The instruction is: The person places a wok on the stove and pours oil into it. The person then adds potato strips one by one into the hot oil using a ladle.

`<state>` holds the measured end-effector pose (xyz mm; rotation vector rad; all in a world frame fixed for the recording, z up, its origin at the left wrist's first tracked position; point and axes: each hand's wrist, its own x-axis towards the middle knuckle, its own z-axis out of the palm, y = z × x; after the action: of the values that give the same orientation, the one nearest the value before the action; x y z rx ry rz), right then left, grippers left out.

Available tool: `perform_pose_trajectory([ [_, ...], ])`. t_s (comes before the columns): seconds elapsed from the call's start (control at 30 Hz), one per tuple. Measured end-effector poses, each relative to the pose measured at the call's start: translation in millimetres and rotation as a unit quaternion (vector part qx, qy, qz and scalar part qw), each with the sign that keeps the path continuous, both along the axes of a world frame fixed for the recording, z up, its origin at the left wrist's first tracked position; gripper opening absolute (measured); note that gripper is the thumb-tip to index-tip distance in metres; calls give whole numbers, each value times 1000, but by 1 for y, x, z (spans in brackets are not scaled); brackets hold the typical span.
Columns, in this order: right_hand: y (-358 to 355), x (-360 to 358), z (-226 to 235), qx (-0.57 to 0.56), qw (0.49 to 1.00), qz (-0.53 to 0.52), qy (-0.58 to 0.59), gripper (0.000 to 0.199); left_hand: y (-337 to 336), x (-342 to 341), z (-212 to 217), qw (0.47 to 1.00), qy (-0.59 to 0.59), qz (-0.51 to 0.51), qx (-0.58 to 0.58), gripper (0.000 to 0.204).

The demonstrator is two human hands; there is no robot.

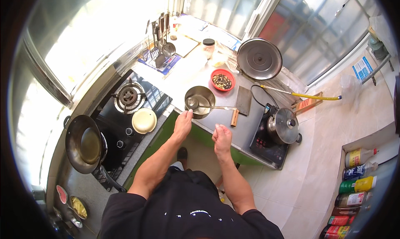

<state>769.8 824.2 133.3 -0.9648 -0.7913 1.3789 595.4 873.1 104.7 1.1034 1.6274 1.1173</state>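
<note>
- Left hand (pixel 183 121) reaches to the near rim of a small steel pot (pixel 200 100) on the bench (pixel 216 122); its fingers lie at the pot's edge, close together, touching or all but touching the rim. Whether they grip it I cannot tell.
- Right hand (pixel 222 137) hangs loosely curled over the near edge of the bench, holding nothing that I can see, just near a wooden-handled cleaver (pixel 241 103) lying flat to the right of the pot.
- Inside the pot rests a metal ladle (pixel 192 102), bowl down at the left, its long handle running right across the rim toward the cleaver.
- Judging by its look, the pot is thin steel: stiff, fairly light, smooth and likely slippery at the wall. The rim is the readiest place to take hold, and the loose ladle could slide or tip out if the pot tilts.
- Ladle handle is slim and rigid, best pinched near its middle.
- Farther off sit a red bowl (pixel 222 80) of dark bits and a round steel lid (pixel 259 58); a lidded pot (pixel 284 125) stands on a hotplate at right, a wok (pixel 85 144) at left.
</note>
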Motion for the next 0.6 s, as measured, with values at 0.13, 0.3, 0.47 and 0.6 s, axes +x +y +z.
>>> perform_pose_trajectory([
  [0.13, 50, 10, -15, -21, 999, -9, -24, 35, 49, 12, -14, 999, 22, -30, -32, 48],
  [0.3, 90, 11, -31, -69, 997, -33, -31, 35, 96, 18, -50, 997, 30, -46, -59, 49],
  [0.47, 116, 18, -33, -98, 993, -11, -64, 36, 121, 22, -85, 994, 58, -53, -71, 47],
  [0.6, 139, 30, -42, -63, 996, 13, -55, 41, 135, 33, -96, 994, 51, -44, -85, 47],
])
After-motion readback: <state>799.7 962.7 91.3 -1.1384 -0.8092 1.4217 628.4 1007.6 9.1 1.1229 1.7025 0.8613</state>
